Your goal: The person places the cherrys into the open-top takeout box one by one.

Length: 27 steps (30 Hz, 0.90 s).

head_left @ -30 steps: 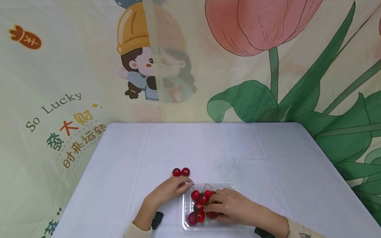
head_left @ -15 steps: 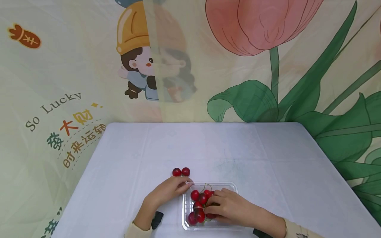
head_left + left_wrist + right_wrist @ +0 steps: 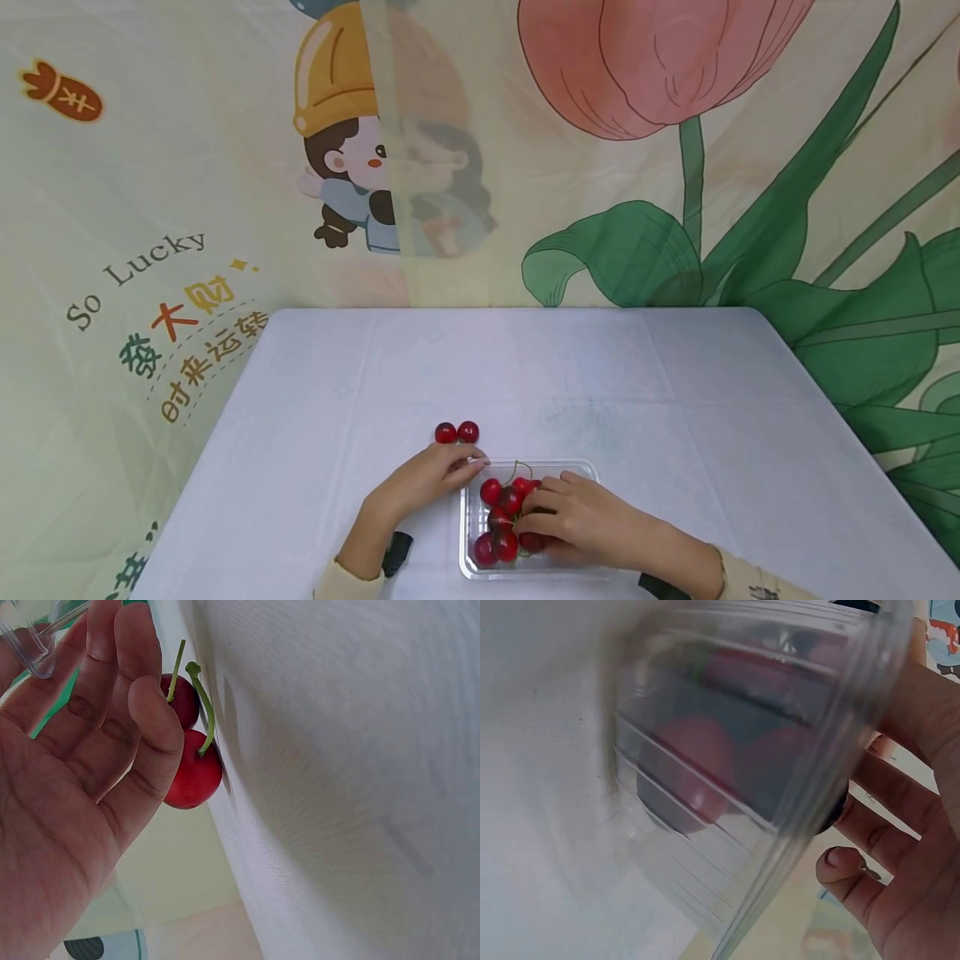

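Observation:
My left hand [image 3: 431, 477] pinches the upper left corner of a clear plastic tray [image 3: 467, 567]. In the left wrist view, the tray's corner [image 3: 41, 664] shows beside the fingers. Two stemmed cherries lie on the cloth by this hand, one bright red cherry [image 3: 196, 776] and one darker cherry [image 3: 180, 701]. Over the tray's right half, my right hand [image 3: 581, 517] has its fingers curled down round a dark cherry [image 3: 838, 814], mostly hidden by the tray rim and fingers. Several other red cherries [image 3: 506, 546] fill the tray's left and middle, green stems among them.
A white cloth covers the table [image 3: 337, 375]. Behind it hangs a printed backdrop [image 3: 465, 283] with a tulip, a cartoon figure and lettering. Black wrist bands [image 3: 397, 554] and light sleeves show at the arms.
The right hand shifts slightly among the cherries, and those near its fingertips move a little. The left hand and the two cherries on the cloth stay put.

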Each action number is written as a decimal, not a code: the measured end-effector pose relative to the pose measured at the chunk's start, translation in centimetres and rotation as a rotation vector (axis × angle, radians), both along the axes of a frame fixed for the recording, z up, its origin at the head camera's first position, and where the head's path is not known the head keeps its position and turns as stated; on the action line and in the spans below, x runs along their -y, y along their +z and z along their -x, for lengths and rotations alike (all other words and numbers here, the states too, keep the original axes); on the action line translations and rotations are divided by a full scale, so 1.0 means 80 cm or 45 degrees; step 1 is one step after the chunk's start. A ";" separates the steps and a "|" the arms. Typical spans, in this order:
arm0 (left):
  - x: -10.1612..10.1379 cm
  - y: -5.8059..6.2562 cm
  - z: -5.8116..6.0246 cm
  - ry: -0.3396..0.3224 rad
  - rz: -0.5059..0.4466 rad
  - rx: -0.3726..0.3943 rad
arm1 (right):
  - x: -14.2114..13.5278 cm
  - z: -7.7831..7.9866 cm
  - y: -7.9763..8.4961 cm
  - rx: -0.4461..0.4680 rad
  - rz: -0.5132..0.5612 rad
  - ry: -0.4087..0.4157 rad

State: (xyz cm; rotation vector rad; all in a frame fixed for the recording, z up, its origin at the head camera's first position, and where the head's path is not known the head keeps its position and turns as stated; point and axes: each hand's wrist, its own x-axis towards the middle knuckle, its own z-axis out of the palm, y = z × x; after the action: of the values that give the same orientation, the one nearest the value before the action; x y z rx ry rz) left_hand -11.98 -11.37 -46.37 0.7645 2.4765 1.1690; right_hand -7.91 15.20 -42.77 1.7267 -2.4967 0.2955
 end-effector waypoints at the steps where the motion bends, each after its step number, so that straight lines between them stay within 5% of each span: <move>1: 0.000 0.000 0.000 0.000 0.000 0.000 | 0.000 0.000 0.001 0.005 -0.005 -0.003; 14: 0.002 0.000 0.000 -0.018 -0.008 -0.019 | -0.005 0.004 0.025 0.047 -0.023 -0.063; 27: 0.001 0.000 0.000 -0.030 -0.022 -0.032 | -0.016 0.063 0.090 -0.095 0.173 -0.136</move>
State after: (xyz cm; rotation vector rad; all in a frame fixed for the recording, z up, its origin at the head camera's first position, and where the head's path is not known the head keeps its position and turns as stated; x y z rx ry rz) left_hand -12.00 -11.49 -46.41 0.8156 2.4739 1.1812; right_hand -12.91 16.48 -35.59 1.5198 -2.4434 0.3749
